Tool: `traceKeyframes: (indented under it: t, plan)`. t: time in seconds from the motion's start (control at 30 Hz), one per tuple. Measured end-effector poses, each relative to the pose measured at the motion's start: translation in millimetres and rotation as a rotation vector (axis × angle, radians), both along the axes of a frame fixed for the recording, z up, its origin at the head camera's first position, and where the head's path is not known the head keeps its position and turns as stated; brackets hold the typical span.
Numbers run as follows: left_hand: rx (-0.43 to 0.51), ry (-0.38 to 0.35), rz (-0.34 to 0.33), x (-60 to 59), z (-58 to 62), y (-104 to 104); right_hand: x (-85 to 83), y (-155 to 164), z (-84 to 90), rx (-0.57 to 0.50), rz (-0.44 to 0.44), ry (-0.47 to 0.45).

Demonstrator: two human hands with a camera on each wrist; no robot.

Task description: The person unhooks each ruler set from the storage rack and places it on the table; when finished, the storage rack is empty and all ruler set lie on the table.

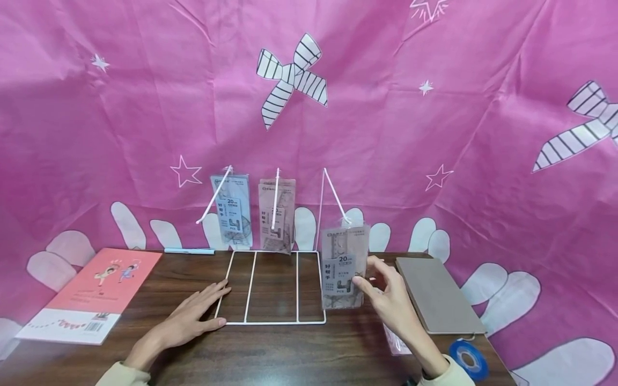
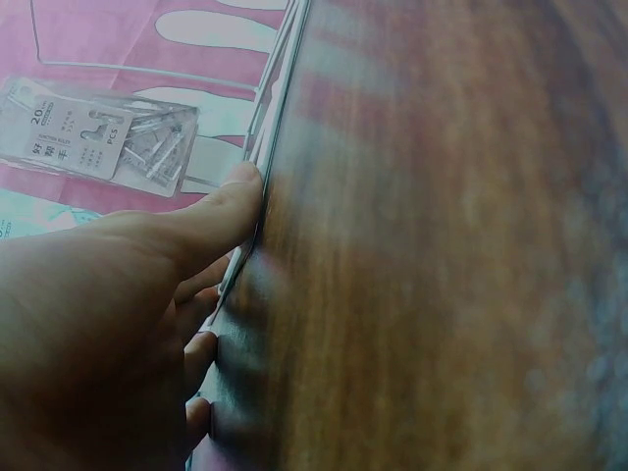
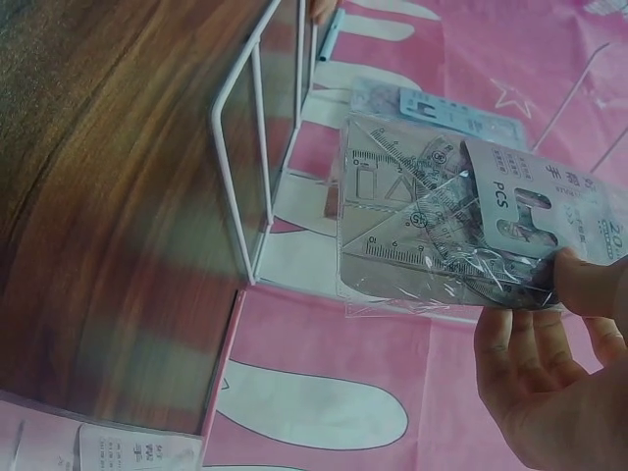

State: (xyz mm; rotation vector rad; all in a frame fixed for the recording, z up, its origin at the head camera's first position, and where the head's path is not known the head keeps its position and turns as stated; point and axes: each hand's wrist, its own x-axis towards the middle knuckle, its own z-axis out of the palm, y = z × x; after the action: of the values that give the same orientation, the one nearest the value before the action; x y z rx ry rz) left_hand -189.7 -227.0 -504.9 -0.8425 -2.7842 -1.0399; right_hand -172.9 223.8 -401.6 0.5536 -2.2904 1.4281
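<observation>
Fingers (image 3: pixel 530 339) of the right hand (image 1: pixel 391 303) pinch a clear ruler packet (image 1: pixel 344 268) by its edge, holding it upright at the right end of the white wire rack (image 1: pixel 272 287), under a slanting peg; fingers of the left hand (image 1: pixel 190 316) lie straight and spread on the worktop (image 1: pixel 270 354), thumb touching the rack's front rail; two more packets (image 1: pixel 253 212) hang on the pegs behind; a pink book (image 1: pixel 92 295) lies left, a grey notebook (image 1: pixel 439 295) right; a blue tape roll (image 1: pixel 468 359) sits near the worktop's corner; packet print is too small to read.
</observation>
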Motion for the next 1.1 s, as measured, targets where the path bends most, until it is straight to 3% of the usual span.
traceKeyframes:
  t: [0.27, 0.47, 0.73, 0.93, 1.1]
  plan:
    - [0.005, 0.102, -0.014, -3.9, -13.6, -5, 9.7, 1, 6.6, -0.001, -0.015, -0.021]
    - [0.012, 0.102, -0.009, -4.5, -14.1, -5, 14.9, 5, 9.4, -0.034, 0.021, -0.020]
    - [0.013, 0.091, -0.007, -5.5, -16.2, -6, 17.0, 18, 7.7, -0.032, -0.011, -0.038]
    - [0.004, 0.102, -0.024, -5.8, -15.4, -6, 11.6, 28, -3.6, -0.033, -0.023, -0.115]
    - [0.005, 0.093, -0.020, -4.6, -12.7, -4, 2.1, 37, -18.1, -0.046, -0.008, -0.273]
